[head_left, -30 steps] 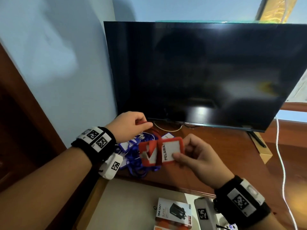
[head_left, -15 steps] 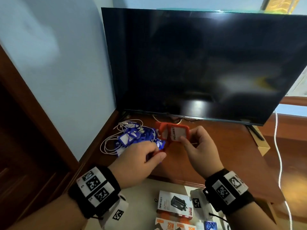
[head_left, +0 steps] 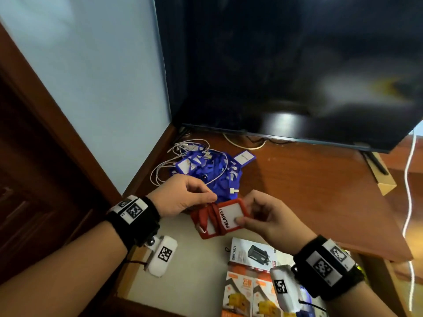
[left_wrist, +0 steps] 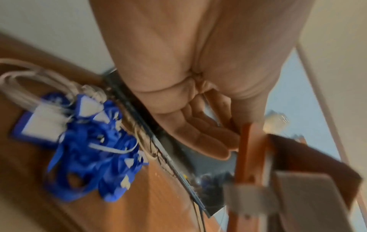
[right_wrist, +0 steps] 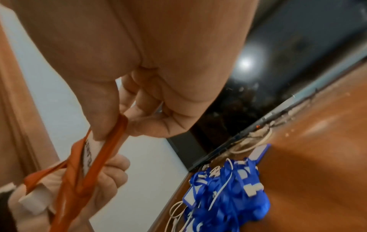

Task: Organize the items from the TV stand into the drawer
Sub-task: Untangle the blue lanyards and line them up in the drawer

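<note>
A red badge holder (head_left: 225, 216) with a white card reading PELAWAT and a red lanyard wound round it hangs above the open drawer (head_left: 194, 252). My right hand (head_left: 256, 216) pinches its right edge between thumb and fingers; in the right wrist view the red badge holder (right_wrist: 99, 158) runs down from that pinch. My left hand (head_left: 190, 197) holds the red lanyard (head_left: 206, 213) at the holder's left side, fingers curled. A heap of blue badge holders and lanyards (head_left: 210, 172) lies on the TV stand (head_left: 309, 191), tangled with a white cable (head_left: 164, 165).
The TV (head_left: 286, 65) stands at the back of the stand, a blue wall (head_left: 91, 88) to the left. Boxed chargers (head_left: 251, 255) and orange boxes (head_left: 249, 294) lie in the drawer's right part. A small cardboard box (head_left: 384, 181) sits at the stand's right edge.
Both hands have carried the red badge holder back from over the stand to above the drawer. The left hand has moved onto the lanyard at the holder's left side.
</note>
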A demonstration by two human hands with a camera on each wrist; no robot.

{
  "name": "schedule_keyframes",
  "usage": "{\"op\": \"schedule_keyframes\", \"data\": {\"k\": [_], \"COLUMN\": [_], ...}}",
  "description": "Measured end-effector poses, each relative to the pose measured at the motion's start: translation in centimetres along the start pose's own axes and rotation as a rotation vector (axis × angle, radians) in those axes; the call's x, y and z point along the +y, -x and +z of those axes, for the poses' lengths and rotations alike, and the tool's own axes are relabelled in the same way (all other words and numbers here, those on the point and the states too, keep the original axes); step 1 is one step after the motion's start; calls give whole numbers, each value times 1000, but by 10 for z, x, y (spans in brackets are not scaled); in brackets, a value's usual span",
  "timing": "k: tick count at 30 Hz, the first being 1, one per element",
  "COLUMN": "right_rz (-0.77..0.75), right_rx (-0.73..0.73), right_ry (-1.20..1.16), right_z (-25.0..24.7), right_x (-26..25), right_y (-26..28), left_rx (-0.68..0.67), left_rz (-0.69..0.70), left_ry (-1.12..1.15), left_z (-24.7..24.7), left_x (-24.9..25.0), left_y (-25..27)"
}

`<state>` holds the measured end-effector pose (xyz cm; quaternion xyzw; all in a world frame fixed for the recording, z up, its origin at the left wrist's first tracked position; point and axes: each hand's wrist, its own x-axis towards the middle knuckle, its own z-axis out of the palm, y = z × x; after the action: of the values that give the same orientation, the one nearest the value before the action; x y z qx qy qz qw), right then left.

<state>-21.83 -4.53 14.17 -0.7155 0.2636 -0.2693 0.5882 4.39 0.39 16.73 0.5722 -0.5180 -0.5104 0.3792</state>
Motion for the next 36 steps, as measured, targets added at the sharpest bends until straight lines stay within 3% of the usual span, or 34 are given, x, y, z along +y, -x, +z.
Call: {"op": "schedule_keyframes", "data": {"k": [3, 7, 13, 16, 18, 22, 26, 29, 33, 36], "right_rz": [54, 114, 251, 324, 373, 546, 650, 721, 767, 744], "right_rx": [44, 197, 402, 499, 510, 293, 15, -33, -74, -46], "right_ry": [-212, -359, -486, -546, -552, -238, 412, 582, 640, 642], "right_z": [11, 29, 56, 64, 69, 72, 63, 51, 41, 37], "right_x": [9, 27, 40, 46, 48, 57, 89, 97, 100, 106], "right_y": [-2, -7, -17, -22, -25, -21, 2, 16, 27, 28], "left_rx": [50, 120, 74, -76, -104, 130, -125, -239, -355, -343], "left_rz": [-71, -131, -138, -117, -124, -164, -279, -404, -559, -639], "left_ry": [404, 669, 1059, 1181, 1060, 646, 14, -429, -537, -517], "left_z": [15, 23, 23, 15, 17, 33, 24, 28, 51, 69], "left_x": [-22, -38, -57, -65, -63, -81, -133, -166, -203, -219], "left_y": [2, 0, -2, -1, 0, -13, -26, -38, -45, -47]}}
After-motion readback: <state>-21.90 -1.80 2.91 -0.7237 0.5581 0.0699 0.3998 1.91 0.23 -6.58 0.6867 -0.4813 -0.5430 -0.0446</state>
